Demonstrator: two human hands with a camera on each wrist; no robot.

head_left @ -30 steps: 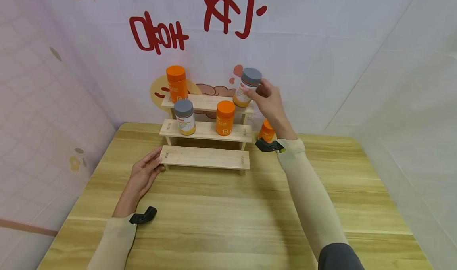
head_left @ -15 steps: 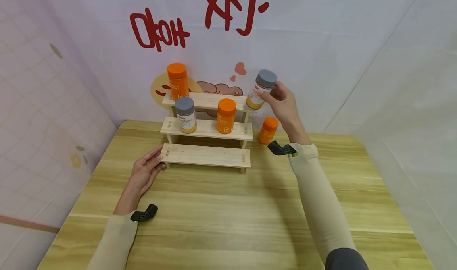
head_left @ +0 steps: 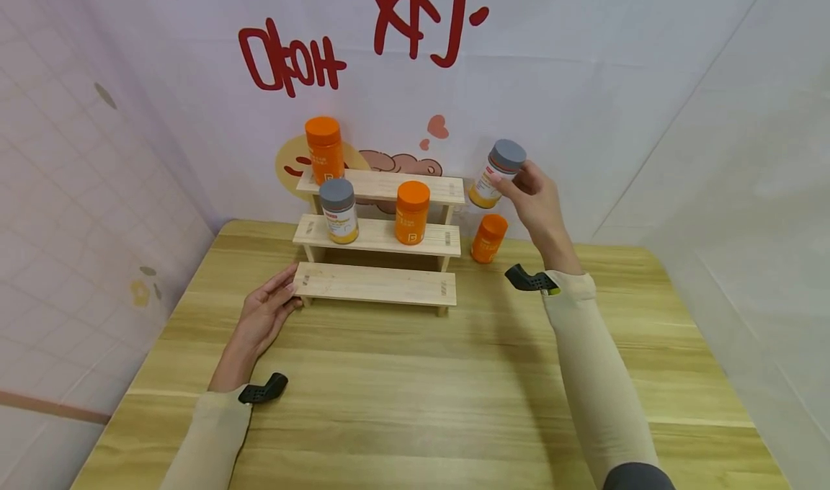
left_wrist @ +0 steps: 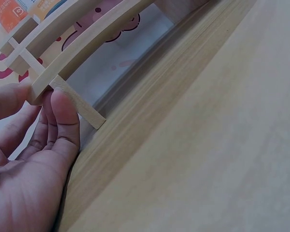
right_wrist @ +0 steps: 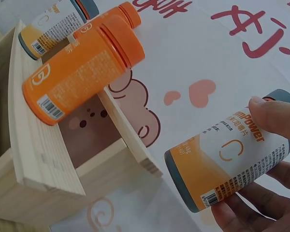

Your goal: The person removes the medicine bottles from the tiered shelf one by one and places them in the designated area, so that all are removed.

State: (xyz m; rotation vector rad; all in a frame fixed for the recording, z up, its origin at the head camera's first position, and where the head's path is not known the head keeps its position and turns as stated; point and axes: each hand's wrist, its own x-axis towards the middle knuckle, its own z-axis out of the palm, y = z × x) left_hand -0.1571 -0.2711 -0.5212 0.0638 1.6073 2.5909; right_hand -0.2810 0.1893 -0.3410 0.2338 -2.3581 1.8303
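My right hand point(head_left: 541, 205) holds a white-and-yellow pill bottle with a grey cap point(head_left: 491, 179), thumb on one side and fingers on the other. It is tilted, in the air just right of the top shelf of a three-step wooden display stand point(head_left: 376, 285). In the right wrist view the held bottle point(right_wrist: 227, 152) shows its printed label, apart from the shelf end. My left hand point(head_left: 264, 308) grips the left end of the stand's lowest step. In the left wrist view the left hand's thumb point(left_wrist: 9, 100) meets the board's end, with the other fingers beneath it.
An orange bottle point(head_left: 326, 151) stands at the top shelf's left. The middle shelf carries a grey-capped bottle point(head_left: 340, 216) and another orange bottle point(head_left: 411, 216). One more orange bottle point(head_left: 488, 239) stands on the table point(head_left: 402, 389), right of the stand. A printed wall sheet point(head_left: 551, 94) hangs behind.
My right hand has carried the grey-capped bottle off the top shelf's right end, rightward and slightly down. The orange bottle on the table now shows more fully. My left hand has stayed put.
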